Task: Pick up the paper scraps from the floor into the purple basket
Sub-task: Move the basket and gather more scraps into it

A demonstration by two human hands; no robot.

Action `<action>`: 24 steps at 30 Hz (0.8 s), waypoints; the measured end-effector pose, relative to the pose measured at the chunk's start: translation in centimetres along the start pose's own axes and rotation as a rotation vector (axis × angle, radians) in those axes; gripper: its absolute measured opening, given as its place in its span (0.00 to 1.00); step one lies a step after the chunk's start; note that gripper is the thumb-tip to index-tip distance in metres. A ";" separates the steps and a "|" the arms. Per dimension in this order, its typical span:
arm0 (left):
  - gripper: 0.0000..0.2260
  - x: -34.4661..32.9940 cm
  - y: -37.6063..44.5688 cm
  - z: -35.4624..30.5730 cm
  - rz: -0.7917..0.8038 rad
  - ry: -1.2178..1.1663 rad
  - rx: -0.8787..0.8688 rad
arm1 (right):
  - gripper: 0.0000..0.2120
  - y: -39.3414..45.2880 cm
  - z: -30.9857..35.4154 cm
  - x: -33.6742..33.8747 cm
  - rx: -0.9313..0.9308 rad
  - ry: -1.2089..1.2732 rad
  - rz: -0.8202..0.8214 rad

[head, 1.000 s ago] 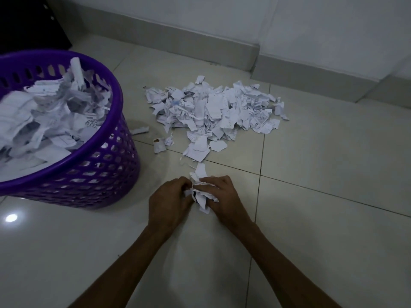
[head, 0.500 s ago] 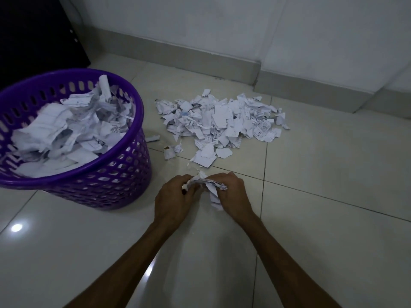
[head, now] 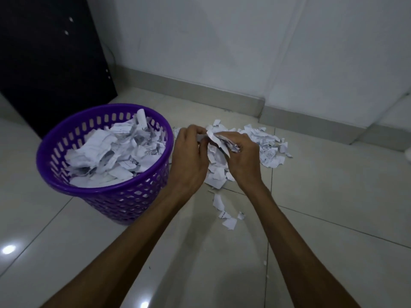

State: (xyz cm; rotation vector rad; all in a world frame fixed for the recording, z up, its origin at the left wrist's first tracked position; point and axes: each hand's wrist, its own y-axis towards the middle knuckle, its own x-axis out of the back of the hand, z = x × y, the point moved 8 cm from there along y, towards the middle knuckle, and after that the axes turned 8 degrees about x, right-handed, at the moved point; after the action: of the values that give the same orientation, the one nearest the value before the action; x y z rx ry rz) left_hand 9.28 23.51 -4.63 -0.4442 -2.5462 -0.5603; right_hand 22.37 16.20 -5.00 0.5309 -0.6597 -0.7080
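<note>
Beside the purple basket [head: 66, 138], both hands (left [head: 189, 161], right [head: 242, 158]) gripping paper scraps [head: 216, 138] between them

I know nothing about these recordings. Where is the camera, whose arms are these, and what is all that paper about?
No robot here: a person wears a camera on the head, looking down at their own bare arms. The left hand and right hand together hold a bunch of paper scraps lifted above the tiled floor. To the left stands a purple basket already heaped with paper. A pile of scraps lies by the wall, with a few loose bits nearer.
</note>
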 end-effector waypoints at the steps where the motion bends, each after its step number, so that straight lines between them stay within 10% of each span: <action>1: 0.03 1.1 0.5 -0.6 -0.016 0.002 -0.012 | 0.10 0.6 0.8 -0.2 0.004 0.012 -0.012; 17: 0.07 17.3 -0.2 7.4 -0.213 0.064 0.188 | 0.09 2.5 11.2 -15.0 0.069 0.035 0.278; 24: 0.19 18.1 -0.8 8.4 -0.220 -0.010 0.331 | 0.41 1.6 10.9 -15.6 -0.053 0.039 0.479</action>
State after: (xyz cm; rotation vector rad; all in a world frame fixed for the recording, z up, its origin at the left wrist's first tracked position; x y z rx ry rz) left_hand -9.28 30.41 -2.02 -0.0497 -2.6466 -0.2023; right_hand 6.37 26.23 -2.33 0.3176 -0.6967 -0.2633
